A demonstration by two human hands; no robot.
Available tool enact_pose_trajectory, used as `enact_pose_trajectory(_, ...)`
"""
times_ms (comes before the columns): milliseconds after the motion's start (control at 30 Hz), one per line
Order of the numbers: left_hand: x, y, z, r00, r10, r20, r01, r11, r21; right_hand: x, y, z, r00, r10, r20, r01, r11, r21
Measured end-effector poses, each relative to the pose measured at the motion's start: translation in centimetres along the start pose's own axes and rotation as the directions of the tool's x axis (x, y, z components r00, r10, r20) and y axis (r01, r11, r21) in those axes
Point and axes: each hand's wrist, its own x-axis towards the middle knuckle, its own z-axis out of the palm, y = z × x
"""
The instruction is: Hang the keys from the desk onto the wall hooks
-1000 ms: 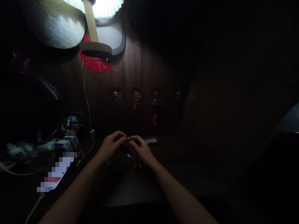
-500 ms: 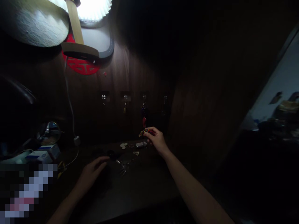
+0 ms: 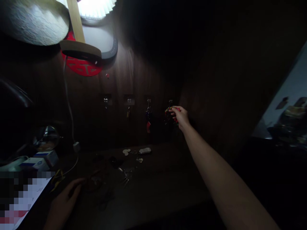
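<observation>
Pinched in my right hand (image 3: 182, 117) is a multicoloured beaded string (image 3: 169, 109) with red in it. It is held just below the rightmost wall hook (image 3: 170, 101); whether it touches the hook I cannot tell. My left hand (image 3: 66, 196) rests low at the left over the dark tabletop (image 3: 148, 198), fingers stretched and thumb apart, nothing held. Beyond its fingertips lies a dark reddish item (image 3: 96, 180), too dim to name. Keys (image 3: 126, 180) lie near the middle, behind them a small white trinket (image 3: 140, 160) and a pale oblong fob (image 3: 145, 150).
A key ring with a red tag (image 3: 148, 126) hangs from the third hook, and a small key (image 3: 128, 112) from the second. Small boxes (image 3: 39, 163) and a round mirror (image 3: 48, 137) stand at the left. A white cable (image 3: 69, 105) runs down the wall. A lamp (image 3: 96, 8) glows above.
My right hand has moved up and right with the beaded string, from above the tabletop to the rightmost hook. My left hand has drawn back down and left.
</observation>
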Motion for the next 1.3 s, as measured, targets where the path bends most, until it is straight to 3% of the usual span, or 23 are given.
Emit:
enact_pose_trajectory(300, 0.3, -0.6, 0.6, 1.0, 0.025, -0.001, -0.025, 0.999, -0.025, 4.3, -0.2, 0.2, 0.978, 0.159, -0.137, -0.128, 0.968, 0.214)
enact_pose_trajectory(600, 0.4, -0.3, 0.6, 0.999, 0.0, 0.035, 0.001, 1.0, -0.028, 3.5, 3.8, -0.4, 0.928, 0.285, -0.239, -0.224, 0.941, 0.253)
enact_pose_trajectory(933, 0.5, -0.4, 0.8, 0.999, -0.004, 0.053, 0.006, 1.0, -0.028, -0.9, 8.5, 0.3, 0.903, 0.378, -0.205, -0.328, 0.914, 0.24)
enact_pose_trajectory(1300, 0.1, 0.0, 0.7, 0.998, 0.051, 0.043, -0.048, 0.997, -0.065, -12.1, 13.2, 0.7, 0.878, 0.476, -0.045, -0.464, 0.872, 0.157)
